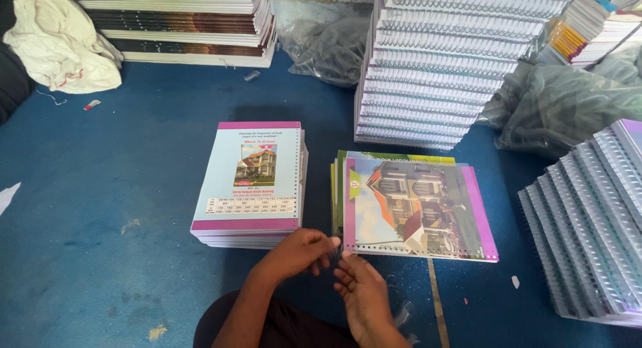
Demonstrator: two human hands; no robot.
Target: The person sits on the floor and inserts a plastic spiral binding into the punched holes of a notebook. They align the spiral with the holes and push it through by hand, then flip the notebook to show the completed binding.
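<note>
A notebook (418, 207) with a house picture on its cover and a row of punched holes along its near edge lies on top of a small stack on the blue floor. My left hand (297, 253) reaches in from the lower left and pinches the notebook's near left corner. My right hand (363, 296) comes up from below, and its fingertips meet the left hand at the same corner. What sits between the fingertips is too small to make out. A clear coil-like piece (403, 314) lies by my right wrist.
A stack of pale blue and purple covers (251, 181) stands left of the notebook. A tall pile of spiral-bound books (435, 67) rises behind, and more spiral books (595, 221) are at the right. Grey plastic bags (562, 100), a white cloth (53, 47) and book piles (180, 27) line the back.
</note>
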